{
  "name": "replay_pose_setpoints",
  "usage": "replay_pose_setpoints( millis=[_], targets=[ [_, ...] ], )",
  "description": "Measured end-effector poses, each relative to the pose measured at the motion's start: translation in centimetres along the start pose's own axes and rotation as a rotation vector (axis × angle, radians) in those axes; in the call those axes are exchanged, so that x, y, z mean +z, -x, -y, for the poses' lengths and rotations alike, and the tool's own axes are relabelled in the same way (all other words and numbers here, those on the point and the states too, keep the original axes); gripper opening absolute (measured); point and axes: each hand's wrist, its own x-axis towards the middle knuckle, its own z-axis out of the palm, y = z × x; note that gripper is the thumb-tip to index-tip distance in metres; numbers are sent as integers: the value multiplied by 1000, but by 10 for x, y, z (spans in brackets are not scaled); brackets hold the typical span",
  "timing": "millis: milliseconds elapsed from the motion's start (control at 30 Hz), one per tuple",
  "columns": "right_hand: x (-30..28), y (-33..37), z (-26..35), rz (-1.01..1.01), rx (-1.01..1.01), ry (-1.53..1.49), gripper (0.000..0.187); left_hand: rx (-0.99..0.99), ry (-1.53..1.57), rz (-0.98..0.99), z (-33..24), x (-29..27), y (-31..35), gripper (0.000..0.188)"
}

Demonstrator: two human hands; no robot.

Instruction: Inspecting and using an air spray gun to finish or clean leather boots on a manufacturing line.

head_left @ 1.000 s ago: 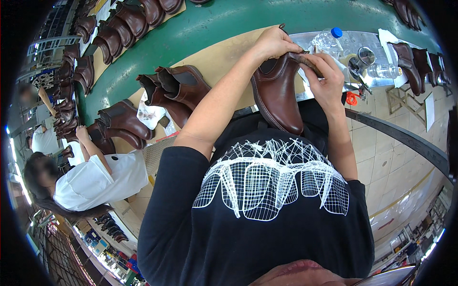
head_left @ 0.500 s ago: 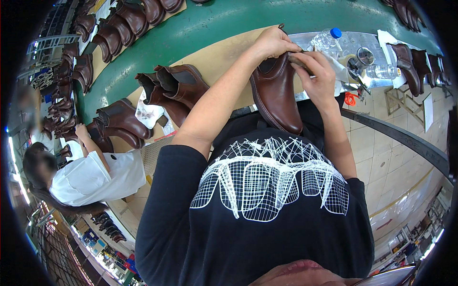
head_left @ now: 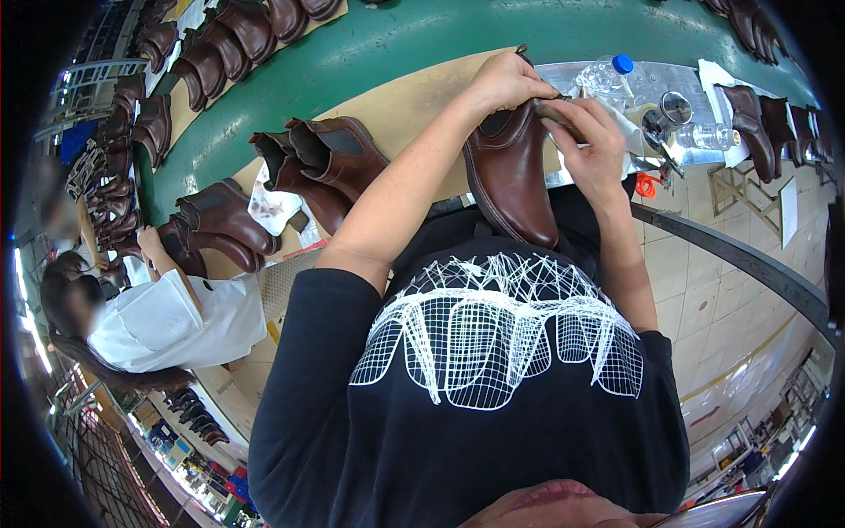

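Observation:
A brown leather ankle boot [head_left: 512, 180] leans against the near edge of the bench, its toe pointing down toward my body. My left hand [head_left: 510, 81] grips the boot's upper by its top, thumb and fingers pinched at the opening's edge. Between the fingers of my right hand [head_left: 595, 141] is a small flat brownish piece [head_left: 561, 120], pressed to the right side of the boot's top. Exactly what that piece is, I cannot make out. Fingers partly hide the spot where it meets the leather.
More brown boots [head_left: 330, 163] stand left on brown paper, beside a stained white cloth [head_left: 273, 204]. At the right are a blue-capped clear bottle [head_left: 607, 75], a second clear bottle [head_left: 704, 135] and a metal tray [head_left: 647, 81]. A person in white [head_left: 180, 321] works at the left.
My right hand has shifted very slightly with the brownish piece at the boot's top. My left hand keeps its grip. Far left, another person's arm has come into view.

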Motion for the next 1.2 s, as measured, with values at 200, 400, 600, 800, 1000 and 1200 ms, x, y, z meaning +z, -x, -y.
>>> replay_pose_setpoints(
  millis=[200, 400, 600, 800, 1000, 1200],
  targets=[
    [-5, 5, -3, 67, -46, 96, 26, 79, 15, -33, 13, 4, -4, 29],
    [-20, 19, -13, -41, 138, -74, 17, 0, 152, 29, -4, -8, 12, 27],
    [-3, 25, -1, -86, 435, -407, 24, 25, 129, 80, -4, -14, 15, 26],
    [-1, 17, 10, -47, 230, -210, 24, 135, -2, -1, -14, -17, 27, 26],
    [13, 10, 17, -75, -18, -3, 24, 90, -55, -51, -21, -20, 38, 25],
    [18, 8, 19, -10, -102, 115, 30, 154, -80, -81, -10, -14, 38, 26]
  ],
)
